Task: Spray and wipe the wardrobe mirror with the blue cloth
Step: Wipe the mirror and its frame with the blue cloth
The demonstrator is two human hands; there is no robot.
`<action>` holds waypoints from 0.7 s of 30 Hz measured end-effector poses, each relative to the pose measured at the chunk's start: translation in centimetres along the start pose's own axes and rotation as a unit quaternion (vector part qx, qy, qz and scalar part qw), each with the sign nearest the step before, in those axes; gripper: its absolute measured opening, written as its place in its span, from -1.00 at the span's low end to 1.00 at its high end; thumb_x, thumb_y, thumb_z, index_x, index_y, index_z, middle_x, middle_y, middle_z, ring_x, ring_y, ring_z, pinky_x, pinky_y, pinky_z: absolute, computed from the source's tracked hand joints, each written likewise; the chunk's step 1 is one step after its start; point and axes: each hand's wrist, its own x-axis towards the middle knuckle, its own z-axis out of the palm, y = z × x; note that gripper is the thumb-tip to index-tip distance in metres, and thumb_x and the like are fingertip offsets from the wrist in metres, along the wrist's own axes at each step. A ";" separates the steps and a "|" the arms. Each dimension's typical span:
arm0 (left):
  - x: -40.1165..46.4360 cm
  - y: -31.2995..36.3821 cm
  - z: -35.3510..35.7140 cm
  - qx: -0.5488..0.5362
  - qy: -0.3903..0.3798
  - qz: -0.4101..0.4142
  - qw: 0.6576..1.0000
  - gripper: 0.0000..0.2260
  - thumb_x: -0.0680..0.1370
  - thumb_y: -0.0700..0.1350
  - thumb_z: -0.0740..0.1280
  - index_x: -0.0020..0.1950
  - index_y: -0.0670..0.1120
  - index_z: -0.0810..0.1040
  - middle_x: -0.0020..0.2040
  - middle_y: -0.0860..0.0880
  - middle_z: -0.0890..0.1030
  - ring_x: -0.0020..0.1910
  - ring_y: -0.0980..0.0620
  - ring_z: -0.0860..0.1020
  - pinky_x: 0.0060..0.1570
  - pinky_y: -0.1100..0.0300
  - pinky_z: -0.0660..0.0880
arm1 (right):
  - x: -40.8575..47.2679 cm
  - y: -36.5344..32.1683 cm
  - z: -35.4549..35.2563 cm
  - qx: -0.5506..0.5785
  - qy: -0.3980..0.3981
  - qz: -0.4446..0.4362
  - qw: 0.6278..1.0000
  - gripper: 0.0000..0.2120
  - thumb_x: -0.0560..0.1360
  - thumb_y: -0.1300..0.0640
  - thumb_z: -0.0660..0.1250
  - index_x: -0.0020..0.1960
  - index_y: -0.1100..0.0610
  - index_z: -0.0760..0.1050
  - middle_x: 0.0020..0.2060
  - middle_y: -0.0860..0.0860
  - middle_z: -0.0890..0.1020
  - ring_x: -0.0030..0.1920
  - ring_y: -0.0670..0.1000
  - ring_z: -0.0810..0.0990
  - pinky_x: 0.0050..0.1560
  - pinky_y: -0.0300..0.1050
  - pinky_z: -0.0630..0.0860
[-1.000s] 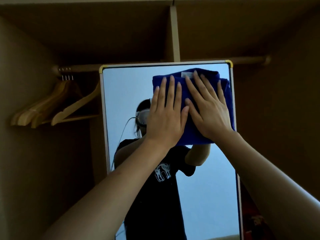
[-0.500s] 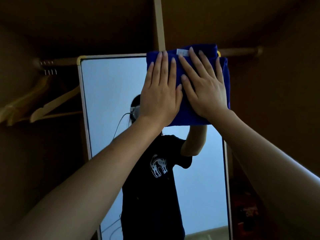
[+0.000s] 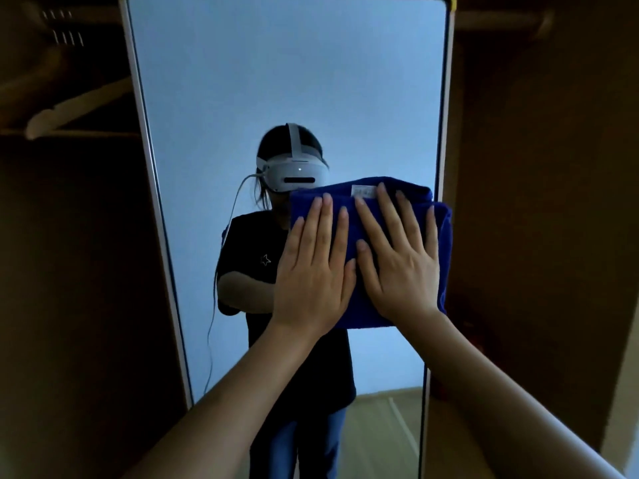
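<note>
- Both hands flat vs the blue cloth [image 3: 366, 305], pressing it onto the wardrobe mirror [image 3: 283, 81] at mid-height, toward the glass's right side.
- Left hand [image 3: 313, 271]: fingers straight and close together, pointing up, palm on the cloth's left part – no curl, nothing pinched, just pressing.
- Right hand [image 3: 401, 267]: fingers spread wider, thumb angled in toward the left hand, palm on the cloth's middle/right. Grip also flat-open, pressing w/o clasping.
- The 2 hands sit side by side, thumbs nearly touching.
- Cloth is folded into a thick pad; small white label [image 3: 363, 191] near its top edge, betw. the fingertips. Its right edge laps over the mirror's right frame [image 3: 446, 133].
- Mirror stands upright w/ a pale frame, yellow corner cap at top right; glass reflects a person in a dark tee wearing a white headset [image 3: 294, 172] w/ a cable hanging down.
- Left of the mirror – wooden hangers [image 3: 76, 108] on a rail inside the dim wardrobe.
- Spray bottle: not seen anywhere in view.
</note>
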 end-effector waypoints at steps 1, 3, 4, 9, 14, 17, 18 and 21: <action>-0.5 0.1 0.1 0.002 -0.002 0.000 1.000 -0.50 0.69 0.02 -0.12 0.56 -0.22 -0.03 0.55 -0.24 0.01 0.55 -0.14 -0.06 0.53 -0.01 -0.08 | -0.6 -0.1 0.2 -0.001 -0.003 0.000 1.000 -0.50 0.64 -0.07 -0.01 0.56 -0.07 0.07 0.56 -0.01 0.13 0.57 0.02 0.03 0.55 0.15 -0.14; -0.9 0.2 0.0 0.011 -0.007 0.004 1.000 -0.50 0.69 0.02 -0.11 0.55 -0.23 -0.03 0.55 -0.25 0.03 0.55 -0.15 -0.04 0.53 -0.01 -0.07 | -1.0 -0.1 0.2 -0.004 -0.005 0.000 1.000 -0.50 0.64 -0.07 0.00 0.56 -0.06 0.10 0.56 0.00 0.15 0.57 0.02 0.05 0.55 0.14 -0.14; -0.7 0.2 -0.1 0.017 -0.009 0.010 1.000 -0.49 0.69 0.02 -0.10 0.55 -0.24 -0.02 0.55 -0.26 0.05 0.55 -0.16 -0.01 0.53 -0.01 -0.06 | -0.9 -0.1 0.2 -0.006 -0.003 0.000 1.000 -0.51 0.64 -0.07 0.01 0.56 -0.05 0.11 0.56 0.00 0.16 0.56 0.03 0.06 0.55 0.13 -0.15; 2.6 -1.0 -1.2 0.008 -0.007 0.019 1.000 -0.50 0.69 0.00 -0.07 0.54 -0.27 0.03 0.54 -0.29 0.09 0.54 -0.21 0.06 0.52 -0.05 -0.01 | 2.2 0.0 -0.7 -0.002 0.001 0.008 1.000 -0.51 0.66 -0.08 0.00 0.57 -0.04 0.13 0.56 0.01 0.17 0.56 0.03 0.08 0.55 0.13 -0.10; 3.9 -1.4 -1.6 0.000 -0.006 0.008 1.000 -0.49 0.69 0.02 -0.17 0.55 -0.26 0.03 0.54 -0.28 0.09 0.54 -0.20 0.06 0.53 -0.06 -0.01 | 3.6 -0.1 -0.6 -0.012 0.021 0.016 1.000 -0.52 0.67 -0.08 -0.05 0.57 -0.03 0.14 0.56 0.02 0.18 0.56 0.05 0.09 0.55 0.16 -0.08; 1.3 -0.8 -1.0 -0.006 0.016 0.015 1.000 -0.51 0.69 0.01 -0.11 0.54 -0.27 0.09 0.52 -0.29 0.15 0.53 -0.21 0.12 0.51 -0.04 0.00 | 1.2 -0.6 -0.2 -0.014 0.021 0.006 1.000 -0.52 0.67 -0.07 -0.03 0.57 -0.02 0.14 0.56 0.04 0.17 0.56 0.06 0.08 0.54 0.17 -0.08; -0.1 -0.4 -0.5 -0.008 0.016 0.012 1.000 -0.51 0.69 0.00 -0.10 0.53 -0.27 0.11 0.52 -0.30 0.17 0.52 -0.21 0.14 0.51 -0.04 0.01 | -0.1 -0.8 0.2 -0.012 0.013 0.003 1.000 -0.51 0.67 -0.07 -0.03 0.57 -0.02 0.14 0.56 0.04 0.17 0.56 0.06 0.09 0.54 0.17 -0.08; -5.5 0.7 1.0 -0.008 0.004 0.005 1.000 -0.51 0.69 0.00 -0.08 0.53 -0.28 0.10 0.50 -0.31 0.20 0.51 -0.22 0.17 0.50 -0.05 0.04 | -5.2 -1.7 1.5 -0.005 -0.001 -0.002 1.000 -0.52 0.66 -0.07 0.01 0.56 -0.03 0.16 0.55 0.05 0.20 0.55 0.07 0.12 0.54 0.17 -0.06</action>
